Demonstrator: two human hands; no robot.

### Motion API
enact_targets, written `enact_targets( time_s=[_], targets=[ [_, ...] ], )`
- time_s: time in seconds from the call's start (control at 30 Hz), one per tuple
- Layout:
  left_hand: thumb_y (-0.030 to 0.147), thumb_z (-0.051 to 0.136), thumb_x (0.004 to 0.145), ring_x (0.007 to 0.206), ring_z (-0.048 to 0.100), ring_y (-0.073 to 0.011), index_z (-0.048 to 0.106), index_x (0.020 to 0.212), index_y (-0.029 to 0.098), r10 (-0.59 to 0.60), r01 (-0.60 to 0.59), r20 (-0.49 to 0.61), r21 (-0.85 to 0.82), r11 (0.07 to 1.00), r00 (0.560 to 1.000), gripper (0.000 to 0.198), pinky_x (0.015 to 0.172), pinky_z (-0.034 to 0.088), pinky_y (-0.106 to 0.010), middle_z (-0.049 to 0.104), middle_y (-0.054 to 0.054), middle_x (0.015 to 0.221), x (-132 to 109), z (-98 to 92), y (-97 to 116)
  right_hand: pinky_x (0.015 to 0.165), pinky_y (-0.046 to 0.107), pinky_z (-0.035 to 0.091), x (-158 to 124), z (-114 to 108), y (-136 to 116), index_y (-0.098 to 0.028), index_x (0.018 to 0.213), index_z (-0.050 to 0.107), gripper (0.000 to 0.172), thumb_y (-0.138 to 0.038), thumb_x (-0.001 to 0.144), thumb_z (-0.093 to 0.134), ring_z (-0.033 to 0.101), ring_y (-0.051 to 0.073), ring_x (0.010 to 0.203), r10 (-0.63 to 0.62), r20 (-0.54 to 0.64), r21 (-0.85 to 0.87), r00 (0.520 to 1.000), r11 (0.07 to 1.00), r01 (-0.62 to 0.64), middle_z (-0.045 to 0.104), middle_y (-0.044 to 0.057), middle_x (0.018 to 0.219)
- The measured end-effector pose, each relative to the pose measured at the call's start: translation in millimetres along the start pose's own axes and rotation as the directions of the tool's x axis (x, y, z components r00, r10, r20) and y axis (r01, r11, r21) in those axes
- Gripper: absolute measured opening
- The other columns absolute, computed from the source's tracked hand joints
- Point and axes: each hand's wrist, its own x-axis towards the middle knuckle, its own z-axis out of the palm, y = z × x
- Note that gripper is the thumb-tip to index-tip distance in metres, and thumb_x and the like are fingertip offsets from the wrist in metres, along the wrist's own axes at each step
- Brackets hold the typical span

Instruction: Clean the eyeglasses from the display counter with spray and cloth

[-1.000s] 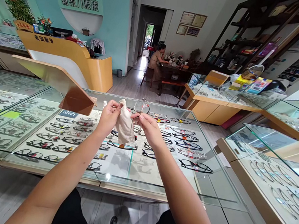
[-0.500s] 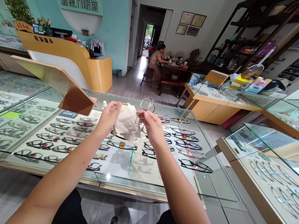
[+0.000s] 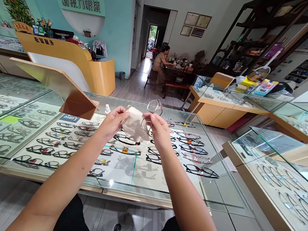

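Above the glass counter, my left hand (image 3: 114, 121) is closed with thumb and fingers pinching a cream cleaning cloth (image 3: 135, 123), which hangs down between my hands. My right hand (image 3: 160, 128) grips a pair of thin-rimmed eyeglasses (image 3: 155, 106) near the middle; one lens stands up above the fingers and the other sits lower, against the cloth's right edge. Whether the cloth touches that lower lens I cannot tell. Just behind my left hand a small white bottle (image 3: 107, 108) stands on the counter.
Beneath my arms lies a glass display counter (image 3: 115, 190) with rows of eyeglass frames (image 3: 125, 150). A tilted wooden mirror stand (image 3: 78, 101) rests on it at the left. Further glass cases (image 3: 272, 165) stand right. A seated person (image 3: 161, 61) is at a table in back.
My left hand has shifted slightly right, closer to the eyeglasses, and the cloth has bunched a little. The eyeglasses have moved slightly right and tilted.
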Motion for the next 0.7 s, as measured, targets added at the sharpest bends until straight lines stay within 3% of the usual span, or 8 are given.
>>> enact_targets(
  time_s=[0.13, 0.27, 0.37, 0.5, 0.63, 0.7],
  targets=[
    [0.050, 0.096, 0.072, 0.062, 0.047, -0.0109, 0.055, 0.080, 0.022, 0.168, -0.162, -0.039, 0.125, 0.979, 0.985, 0.050, 0.056, 0.037, -0.023, 0.053, 0.005, 0.071, -1.2, 2.3, -4.9, 0.109, 0.039, 0.050, -0.4, 1.9, -1.1, -0.028, 0.096, 0.085, 0.032, -0.057, 0.098, 0.072, 0.065, 0.026, 0.124, -0.064, -0.002, -0.002, 0.998, 0.998, 0.064, 0.072, 0.006, 0.118],
    [0.050, 0.094, 0.077, 0.067, 0.050, -0.0104, 0.055, 0.077, 0.021, 0.305, -0.302, 0.021, 0.206, 0.931, 0.952, 0.049, 0.063, 0.041, -0.023, 0.056, 0.003, 0.076, -4.5, 4.6, -11.4, 0.113, 0.041, 0.050, 0.8, 5.6, -0.4, -0.028, 0.096, 0.086, 0.032, -0.058, 0.095, 0.074, 0.059, 0.030, 0.145, -0.016, 0.011, 0.096, 1.000, 0.995, 0.014, 0.074, 0.007, 0.136],
    [0.053, 0.090, 0.080, 0.065, 0.050, -0.0095, 0.054, 0.078, 0.021, 0.367, -0.367, 0.044, 0.229, 0.902, 0.929, 0.049, 0.062, 0.041, -0.023, 0.063, 0.001, 0.081, -8.0, 7.0, -16.0, 0.110, 0.041, 0.053, 1.7, 9.8, 0.7, -0.028, 0.095, 0.086, 0.033, -0.060, 0.091, 0.079, 0.064, 0.030, 0.138, 0.024, -0.014, 0.193, 1.000, 0.981, -0.020, 0.080, 0.007, 0.130],
    [0.046, 0.083, 0.086, 0.068, 0.060, -0.0121, 0.054, 0.082, 0.022, 0.481, -0.465, 0.049, 0.357, 0.810, 0.875, 0.038, 0.064, 0.048, -0.026, 0.077, -0.004, 0.095, -13.7, 10.8, -20.9, 0.099, 0.039, 0.057, 0.6, 14.6, -0.4, -0.027, 0.098, 0.085, 0.034, -0.059, 0.089, 0.081, 0.074, 0.028, 0.114, 0.046, -0.055, 0.257, 0.997, 0.966, -0.030, 0.084, 0.006, 0.116],
    [0.031, 0.075, 0.092, 0.095, 0.076, -0.0210, 0.056, 0.084, 0.023, 0.553, -0.568, 0.187, 0.473, 0.674, 0.812, 0.023, 0.085, 0.057, -0.035, 0.083, -0.009, 0.112, -19.8, 13.4, -22.7, 0.092, 0.037, 0.057, -2.8, 17.4, -2.8, -0.026, 0.100, 0.085, 0.034, -0.057, 0.087, 0.083, 0.074, 0.025, 0.102, 0.095, -0.052, 0.266, 0.994, 0.961, -0.078, 0.085, 0.006, 0.108],
    [0.028, 0.073, 0.095, 0.113, 0.077, -0.0257, 0.057, 0.086, 0.023, 0.577, -0.626, 0.267, 0.480, 0.615, 0.772, 0.019, 0.099, 0.057, -0.040, 0.083, -0.011, 0.118, -21.8, 13.6, -22.6, 0.090, 0.036, 0.057, -4.4, 18.4, -2.6, -0.026, 0.102, 0.086, 0.034, -0.056, 0.086, 0.083, 0.073, 0.024, 0.099, 0.114, -0.058, 0.257, 0.992, 0.962, -0.095, 0.084, 0.006, 0.110]
  ],
)
